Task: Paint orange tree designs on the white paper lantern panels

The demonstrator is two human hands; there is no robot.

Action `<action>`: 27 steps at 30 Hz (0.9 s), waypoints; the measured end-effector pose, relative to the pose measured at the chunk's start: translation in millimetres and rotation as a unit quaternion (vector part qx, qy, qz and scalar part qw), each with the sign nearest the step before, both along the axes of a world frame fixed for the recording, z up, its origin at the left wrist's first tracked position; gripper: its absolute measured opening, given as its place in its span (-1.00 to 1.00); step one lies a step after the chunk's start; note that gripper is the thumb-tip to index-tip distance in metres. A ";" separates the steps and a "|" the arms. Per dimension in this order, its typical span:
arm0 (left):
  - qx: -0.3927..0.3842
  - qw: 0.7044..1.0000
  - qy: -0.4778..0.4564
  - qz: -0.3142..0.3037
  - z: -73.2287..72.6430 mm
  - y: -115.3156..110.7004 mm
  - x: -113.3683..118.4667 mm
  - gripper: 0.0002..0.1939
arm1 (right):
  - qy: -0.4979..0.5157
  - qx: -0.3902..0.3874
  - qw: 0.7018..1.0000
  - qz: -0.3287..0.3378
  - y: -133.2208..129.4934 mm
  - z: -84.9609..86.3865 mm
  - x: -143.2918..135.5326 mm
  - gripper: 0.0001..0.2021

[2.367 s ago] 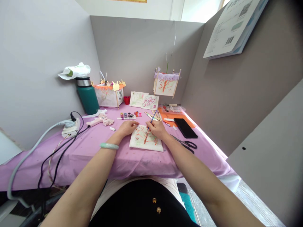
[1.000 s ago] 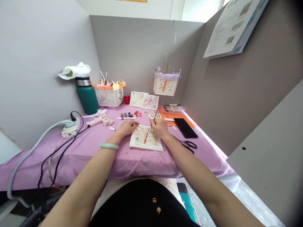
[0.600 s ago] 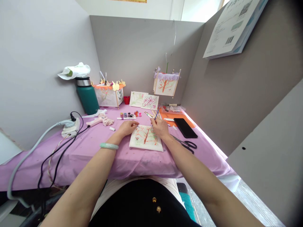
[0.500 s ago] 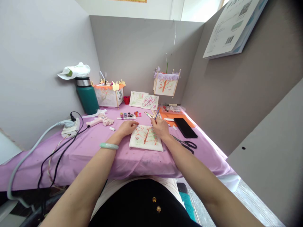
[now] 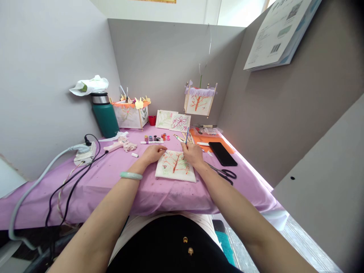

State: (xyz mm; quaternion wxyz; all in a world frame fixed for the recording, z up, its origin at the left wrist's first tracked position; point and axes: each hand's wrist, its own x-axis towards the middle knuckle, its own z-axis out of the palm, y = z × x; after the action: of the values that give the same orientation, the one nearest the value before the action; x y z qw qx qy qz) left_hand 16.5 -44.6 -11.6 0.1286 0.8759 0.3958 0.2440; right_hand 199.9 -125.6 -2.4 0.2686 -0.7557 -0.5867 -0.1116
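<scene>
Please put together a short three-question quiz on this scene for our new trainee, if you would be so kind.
1. Which hand holds the slim blue-handled tool?
2. True or false: the scissors and the black phone lie on the same side of the sheet with the tree picture.
3. At which corner of that sheet are the fingers of the left hand?
A) Far left
B) Near left
C) Near right

Key:
1. The right hand.
2. True; both lie to the right of the sheet.
3. A; the fingertips are at the far left corner.
</scene>
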 end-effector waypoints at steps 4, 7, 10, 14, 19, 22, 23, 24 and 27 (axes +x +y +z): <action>0.002 1.000 -0.002 -0.002 -0.8 0.9 0.0 -0.64 | 0.016 0.014 1.000 -0.001 -1.2 1.0 0.3 -0.51; 0.002 1.000 -0.003 0.000 -1.5 1.8 -0.1 -0.64 | 0.027 0.004 1.000 -0.005 -1.9 1.8 0.0 -0.52; 0.002 1.000 -0.003 0.000 -1.8 2.2 -0.2 -0.64 | 0.023 -0.005 1.000 -0.001 -0.9 1.3 0.3 -0.51; 0.004 1.000 -0.006 -0.001 -2.1 2.5 -0.2 -0.64 | -0.003 -0.009 1.000 0.006 2.1 -1.4 1.5 -0.49; 0.009 1.000 -0.003 -0.002 -2.4 2.3 0.0 -0.64 | -0.007 -0.012 1.000 0.006 3.0 -2.4 2.6 -0.49; 0.008 1.000 -0.001 -0.002 -1.8 1.7 -0.1 -0.63 | 0.011 -0.016 1.000 -0.007 0.5 -0.1 2.0 -0.49; 0.008 1.000 -0.002 -0.002 -1.5 1.5 -0.2 -0.63 | 0.016 -0.016 1.000 -0.010 -0.5 0.9 1.7 -0.50; 0.006 1.000 -0.003 -0.003 -1.2 1.3 -0.3 -0.63 | 0.020 -0.014 1.000 -0.011 -1.4 1.7 1.4 -0.50; 0.006 1.000 -0.003 -0.003 -0.4 0.8 -0.5 -0.63 | 0.026 -0.005 1.000 -0.013 -2.1 2.8 1.5 -0.51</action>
State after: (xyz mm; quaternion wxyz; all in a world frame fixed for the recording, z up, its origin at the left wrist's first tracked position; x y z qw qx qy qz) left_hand 16.1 -43.8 -12.0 0.1254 0.8771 0.3911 0.2489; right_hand 201.3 -127.8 0.4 0.2789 -0.7671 -0.5702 -0.0927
